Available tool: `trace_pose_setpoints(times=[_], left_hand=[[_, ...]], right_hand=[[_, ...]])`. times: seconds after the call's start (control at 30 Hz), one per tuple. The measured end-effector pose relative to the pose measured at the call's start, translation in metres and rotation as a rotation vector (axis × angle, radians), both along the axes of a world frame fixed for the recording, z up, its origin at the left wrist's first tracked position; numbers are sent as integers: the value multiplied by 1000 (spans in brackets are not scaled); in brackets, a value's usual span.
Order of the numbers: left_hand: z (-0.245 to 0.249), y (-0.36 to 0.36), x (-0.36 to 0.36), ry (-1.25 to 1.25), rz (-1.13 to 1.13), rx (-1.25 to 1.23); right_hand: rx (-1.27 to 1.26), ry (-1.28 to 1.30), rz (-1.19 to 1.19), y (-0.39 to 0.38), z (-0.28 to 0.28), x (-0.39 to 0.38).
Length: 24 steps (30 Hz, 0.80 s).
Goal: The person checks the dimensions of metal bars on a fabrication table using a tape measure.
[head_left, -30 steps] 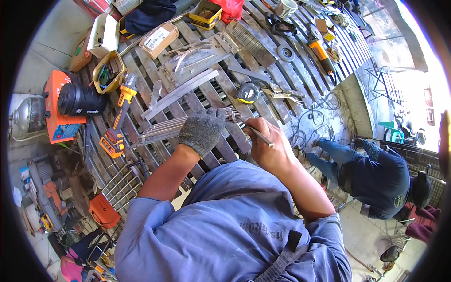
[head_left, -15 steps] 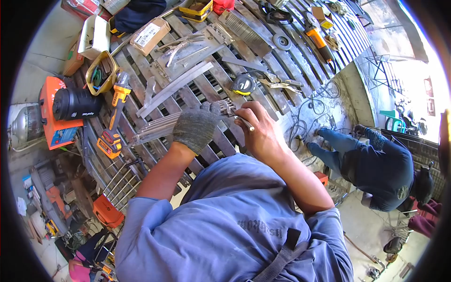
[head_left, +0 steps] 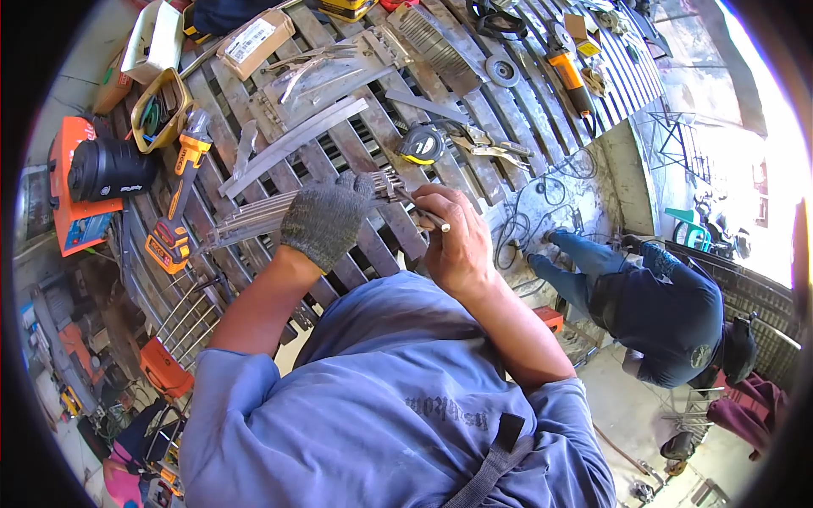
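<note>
My left hand (head_left: 326, 222), in a dark grey knitted glove, wraps over a bundle of thin metal bars (head_left: 250, 218) lying across the slatted metal table (head_left: 396, 222). The bar ends stick out past the glove toward my bare right hand (head_left: 456, 241). Pinched in the right fingers is a slim, pen-like silver stick (head_left: 434, 220) with a pale round end; its far end points at the bar ends. Just beyond the hands lie a black and yellow tape measure (head_left: 421, 145) and locking pliers (head_left: 491, 146).
A cordless angle grinder (head_left: 179, 190) stands at the left, near a black canister (head_left: 110, 169). Farther back are a flat steel strip (head_left: 296, 146), a cardboard box (head_left: 256, 42), a grinding disc (head_left: 502, 71) and another grinder (head_left: 572, 80). A person (head_left: 656, 309) bends down at the right.
The whole view has shifted, so the table and hands appear farther left. The pen-like stick's far end now shows against the bar ends. Both hands keep their hold.
</note>
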<state>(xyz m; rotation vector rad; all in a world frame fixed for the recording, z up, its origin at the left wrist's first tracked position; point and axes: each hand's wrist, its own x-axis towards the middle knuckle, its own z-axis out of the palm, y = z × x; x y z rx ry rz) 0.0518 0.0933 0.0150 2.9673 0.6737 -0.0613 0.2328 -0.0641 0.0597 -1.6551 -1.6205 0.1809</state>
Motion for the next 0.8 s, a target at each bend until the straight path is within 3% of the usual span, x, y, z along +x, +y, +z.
trace_pose_setpoints(times=[0.8], left_hand=[[6,7,3,-7,-20,-31]], right_hand=[[58,-21,6,11,4,6]])
